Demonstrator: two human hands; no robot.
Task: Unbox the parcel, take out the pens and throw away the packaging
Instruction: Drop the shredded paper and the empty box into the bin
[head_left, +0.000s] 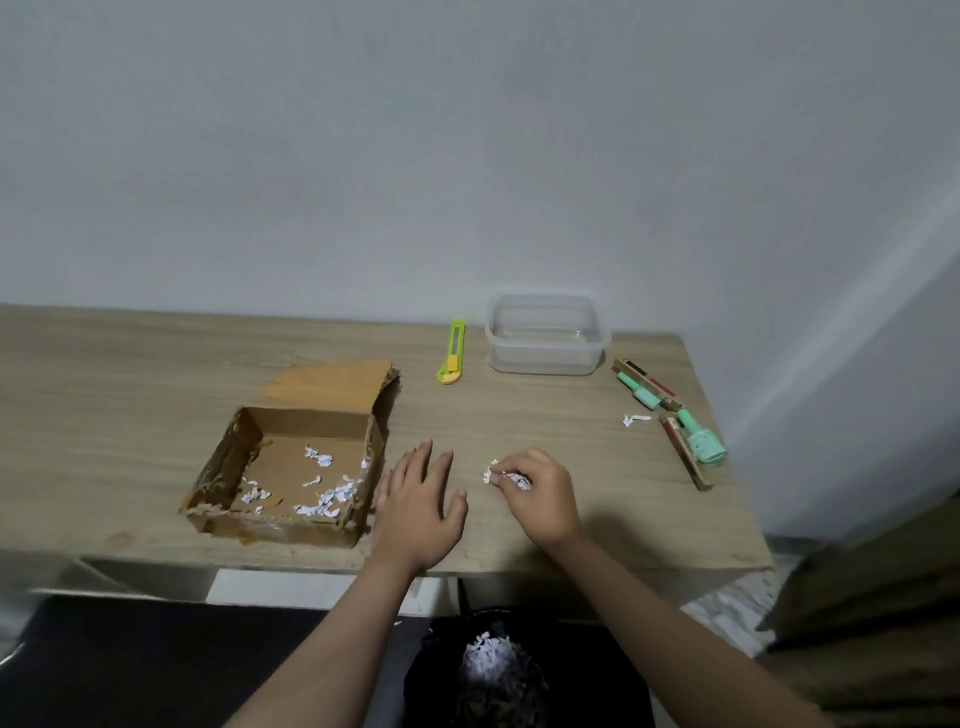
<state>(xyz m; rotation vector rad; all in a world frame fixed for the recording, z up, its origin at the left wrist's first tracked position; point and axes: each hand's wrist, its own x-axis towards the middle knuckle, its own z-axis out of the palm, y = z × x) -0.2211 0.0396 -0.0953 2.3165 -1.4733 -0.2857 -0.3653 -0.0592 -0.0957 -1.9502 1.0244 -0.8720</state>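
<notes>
Pinching a small wad of white paper scraps (506, 475) between curled fingertips, the right hand (540, 493) is held just above the wooden table (130, 374), a little right of centre near the front edge. The left hand (421, 499) is laid flat on the table with its fingers straight and spread, holding nothing, just beside the right wall of the cardboard box (291, 462). The box is seen open, its torn flap folded back toward the wall, and more white scraps are scattered over its floor. The pens (670, 415), green-capped and lying with reddish-brown pieces of packaging, are found out of the box at the right end of the table, well apart from both hands; one loose scrap (635, 419) lies just left of them. A yellow-green box cutter (452, 352) and a clear plastic container (546, 333) are placed near the back edge. Below the table front, a dark bin (597, 675) with a heap of white scraps in it is visible between the forearms.
</notes>
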